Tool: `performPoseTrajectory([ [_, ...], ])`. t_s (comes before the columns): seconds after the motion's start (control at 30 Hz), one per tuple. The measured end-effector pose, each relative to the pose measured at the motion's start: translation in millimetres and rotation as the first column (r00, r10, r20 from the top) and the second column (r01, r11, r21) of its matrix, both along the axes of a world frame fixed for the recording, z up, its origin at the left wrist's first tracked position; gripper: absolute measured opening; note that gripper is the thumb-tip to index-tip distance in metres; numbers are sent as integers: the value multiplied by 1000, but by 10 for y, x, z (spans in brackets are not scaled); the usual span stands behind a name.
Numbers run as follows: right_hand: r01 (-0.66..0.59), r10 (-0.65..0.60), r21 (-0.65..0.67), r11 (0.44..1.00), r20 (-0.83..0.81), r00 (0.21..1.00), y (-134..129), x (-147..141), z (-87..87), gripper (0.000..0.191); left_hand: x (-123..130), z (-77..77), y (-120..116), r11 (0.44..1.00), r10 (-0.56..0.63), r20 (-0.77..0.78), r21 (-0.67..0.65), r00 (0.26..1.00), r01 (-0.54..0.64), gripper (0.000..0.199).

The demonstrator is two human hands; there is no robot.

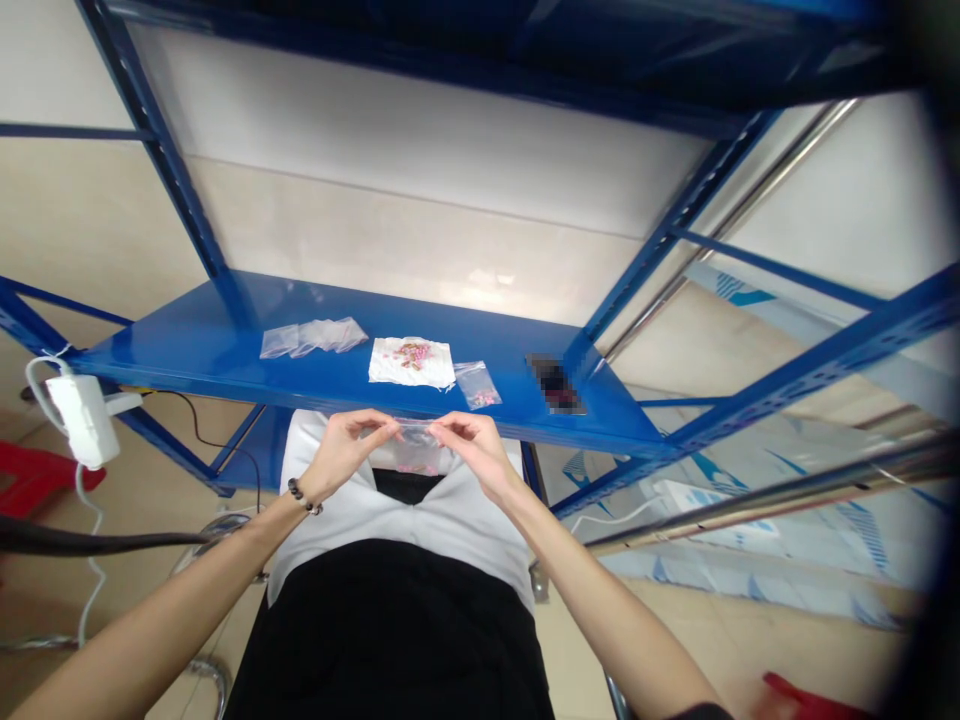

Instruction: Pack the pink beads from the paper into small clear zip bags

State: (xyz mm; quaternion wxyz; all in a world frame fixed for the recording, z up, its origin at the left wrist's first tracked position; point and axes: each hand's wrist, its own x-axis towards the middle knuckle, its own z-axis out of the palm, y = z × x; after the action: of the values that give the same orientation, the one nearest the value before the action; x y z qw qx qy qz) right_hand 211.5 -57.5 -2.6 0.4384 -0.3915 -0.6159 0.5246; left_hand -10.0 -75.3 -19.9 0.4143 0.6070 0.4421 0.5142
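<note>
A small clear plastic bag (416,455) with a few pink pieces at its bottom hangs between my hands, just in front of the blue shelf's edge. My left hand (358,440) pinches its top left corner. At the top right corner, my right hand (469,440) pinches it too. On the blue shelf (337,382), a white sheet (390,372) bears a heap of small pink and brown pieces (414,353). Right of the sheet lies another clear bag (478,384) with small coloured pieces inside. Several flat clear bags (315,337) overlap on the left of the shelf.
A dark pixelated object (555,384) lies at the shelf's right end. Blue rack posts rise on both sides, with an upper shelf (450,60) overhead. A white power strip (84,420) hangs at the left. Red stools (37,480) and metal pipes stand around.
</note>
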Motion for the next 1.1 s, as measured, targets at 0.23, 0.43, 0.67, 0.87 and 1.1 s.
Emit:
performPoseTrajectory([
  [0.23, 80, -85, -85, 993, -57, 995, 44, -50, -11, 24, 45, 19, 56, 1000, 7, 11, -6, 1000, -7, 22],
  [0.43, 102, -108, -63, 993, -89, 990, 69, -54, -27, 23, 59, 50, 83, 1000, 15, 68, 1, 998, -16, 23],
  [0.67, 78, -79, -20, 997, -85, 993, 9, -65, -1, 22, 97, 19, 39, 999, 2, 105, -39, 995, 2, 25],
  [0.87, 51, -54, -45, 998, -49, 997, 40, -111, -53, 25, 150, -42, 120, 997, -29, 75, -62, 997, 34, 28],
  [1.1, -18, 19, 87, 996, -10, 1000, -68, -149, -92, 25, 125, 36, -10, 999, -26, -48, 30, 999, 27, 27],
])
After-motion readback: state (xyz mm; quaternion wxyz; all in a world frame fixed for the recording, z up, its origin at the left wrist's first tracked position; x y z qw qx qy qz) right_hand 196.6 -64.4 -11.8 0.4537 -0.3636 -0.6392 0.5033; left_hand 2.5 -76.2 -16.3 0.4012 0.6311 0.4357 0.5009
